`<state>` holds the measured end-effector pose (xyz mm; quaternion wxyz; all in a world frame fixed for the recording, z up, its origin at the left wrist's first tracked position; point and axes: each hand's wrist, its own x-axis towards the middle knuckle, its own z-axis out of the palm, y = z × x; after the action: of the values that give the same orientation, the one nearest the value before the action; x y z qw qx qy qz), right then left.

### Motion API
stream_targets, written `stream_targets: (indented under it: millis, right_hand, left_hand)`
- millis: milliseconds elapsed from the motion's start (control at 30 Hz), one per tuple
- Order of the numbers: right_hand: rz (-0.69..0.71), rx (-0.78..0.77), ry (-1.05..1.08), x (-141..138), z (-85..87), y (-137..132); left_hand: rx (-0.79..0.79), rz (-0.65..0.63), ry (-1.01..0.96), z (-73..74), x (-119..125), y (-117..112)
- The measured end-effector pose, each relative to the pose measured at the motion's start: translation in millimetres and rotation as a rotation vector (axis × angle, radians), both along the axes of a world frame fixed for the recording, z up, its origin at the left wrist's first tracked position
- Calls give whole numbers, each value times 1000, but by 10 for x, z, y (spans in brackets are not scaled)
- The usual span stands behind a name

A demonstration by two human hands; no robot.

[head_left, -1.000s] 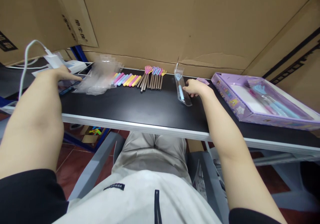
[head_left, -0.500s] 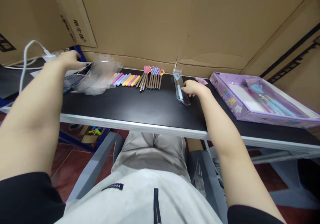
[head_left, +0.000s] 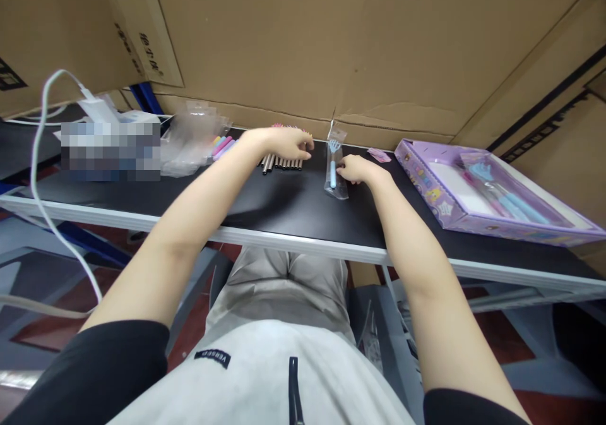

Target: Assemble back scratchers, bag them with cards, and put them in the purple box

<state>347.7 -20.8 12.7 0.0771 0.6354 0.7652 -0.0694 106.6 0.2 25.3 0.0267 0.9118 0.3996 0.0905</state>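
My right hand (head_left: 358, 170) pinches the right edge of a clear plastic bag (head_left: 339, 191) lying on the black table. Inside it is a small back scratcher (head_left: 332, 166) with a light blue claw head and handle. My left hand (head_left: 290, 143), fingers curved and thumb apart, hovers over a row of metal scratcher rods (head_left: 284, 163) and seems to hold nothing. It mostly hides their coloured claw heads. Colored handles (head_left: 224, 148) in pink, blue and yellow lie left of the rods, partly behind my left forearm.
A stack of clear bags (head_left: 189, 144) lies on the left, beside a blurred-out item (head_left: 111, 150) and a white cable (head_left: 35, 160). At right sits an open purple box (head_left: 454, 220) with bagged scratchers inside. A small pink packet (head_left: 379, 155) lies near the cardboard wall (head_left: 293, 46).
My left hand has swung from the far left of the table to above the metal rods. My right hand and the bag with the blue scratcher have shifted slightly left.
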Motion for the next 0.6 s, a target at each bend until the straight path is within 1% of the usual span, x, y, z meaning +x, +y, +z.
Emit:
stream_targets:
  millis: [100,200,267,300,367,500,600]
  right_hand:
    - [15,0,18,5,3,-3]
    - [20,5,38,-3,5,-12]
    - [19,11,41,-22,8,-30]
    - [23,15,38,-34,11,-40]
    - [41,34,20,-58,15,-55]
    - [98,73,-25,-77,1,-36]
    - [121,78,-8,-75,-19,-11]
  left_hand:
    - [63,-84,-88,-286,256,-16]
    - [132,-170,-169,-567,357,-42]
    - [125,-220,-176,-694,386,-64]
    - [117,-234,-173,-732,400,-79]
    - [115,-229,-163,-761,433,-114]
    - [139,-171,-125,-724,487,-177]
    - [118,-167,-135,-691,485,-197]
